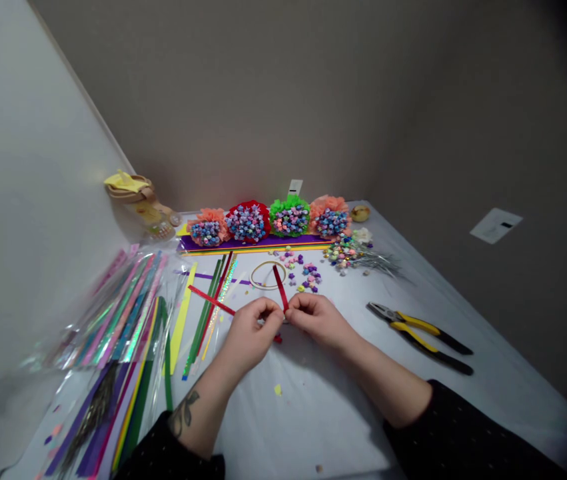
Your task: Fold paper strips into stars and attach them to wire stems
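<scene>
My left hand (258,331) and my right hand (319,321) meet over the middle of the table, thumbs and fingertips pinched together. Between them is a narrow red paper strip (280,287), one end sticking up past the fingertips. A second length of glittery red strip (209,299) runs out to the left of my left hand; whether it joins the held one is hidden. Just beyond the fingers lies a pale ring (252,277). Small folded paper stars (312,277) in purple, pink and yellow are scattered behind my right hand. A small red piece (278,339) shows under my left hand.
Yellow-handled pliers (413,330) lie at right. Loose colored strips (208,313) and plastic packs of strips (123,307) cover the left side. Along the back stand star-filled paper flowers (248,221), with a star pile (344,253) and silver wires (380,261) to their right.
</scene>
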Tool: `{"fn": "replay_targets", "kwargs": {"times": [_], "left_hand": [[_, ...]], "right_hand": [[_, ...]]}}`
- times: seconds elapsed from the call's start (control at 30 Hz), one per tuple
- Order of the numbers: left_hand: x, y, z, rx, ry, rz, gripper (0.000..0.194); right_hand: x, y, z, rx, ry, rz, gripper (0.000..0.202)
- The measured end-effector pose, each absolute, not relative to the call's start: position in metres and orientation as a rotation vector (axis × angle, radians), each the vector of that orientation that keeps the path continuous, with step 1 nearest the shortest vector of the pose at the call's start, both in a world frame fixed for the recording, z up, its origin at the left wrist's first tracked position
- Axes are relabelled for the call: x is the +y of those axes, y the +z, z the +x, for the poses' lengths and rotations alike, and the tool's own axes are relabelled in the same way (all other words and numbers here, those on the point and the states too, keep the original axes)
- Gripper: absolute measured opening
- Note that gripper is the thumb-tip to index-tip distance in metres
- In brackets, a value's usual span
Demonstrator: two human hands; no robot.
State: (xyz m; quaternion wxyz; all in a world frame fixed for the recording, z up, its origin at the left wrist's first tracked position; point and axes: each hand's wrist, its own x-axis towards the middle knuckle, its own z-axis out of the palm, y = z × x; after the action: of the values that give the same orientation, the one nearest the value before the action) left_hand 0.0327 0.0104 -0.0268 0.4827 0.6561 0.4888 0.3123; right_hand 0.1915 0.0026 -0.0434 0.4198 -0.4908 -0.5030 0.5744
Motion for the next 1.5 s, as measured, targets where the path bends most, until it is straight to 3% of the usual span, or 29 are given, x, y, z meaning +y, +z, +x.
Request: {"fn": "replay_targets", "kwargs": {"times": [0.5, 0.93, 1.23, 1.5], "left_hand": [[0.0116, -0.0270, 0.0293, 1.186, 0.789, 1.580, 0.019], [0.0110, -0.0311, 0.0318, 1.259, 0.755, 1.666, 0.020], [0.0077, -0.0355, 0.0319, 1.169, 0.618, 1.925, 0.024], [0.0089, -0.0360, 0.0333, 1.153, 0.597, 1.911, 0.022]], "right_hand": [[0.0025, -0.0457, 0.1912, -1.191, 1.534, -1.195, 0.020], [0.0026, -0.0468, 0.1898, -1.450, 1.151, -1.367, 0.010], [0.0046, -0.0454, 0.1918, -1.238, 1.381, -1.276, 0.014], [0.0043, -0.0468, 0.1911, -1.218, 1.390, -1.238, 0.015]]}}
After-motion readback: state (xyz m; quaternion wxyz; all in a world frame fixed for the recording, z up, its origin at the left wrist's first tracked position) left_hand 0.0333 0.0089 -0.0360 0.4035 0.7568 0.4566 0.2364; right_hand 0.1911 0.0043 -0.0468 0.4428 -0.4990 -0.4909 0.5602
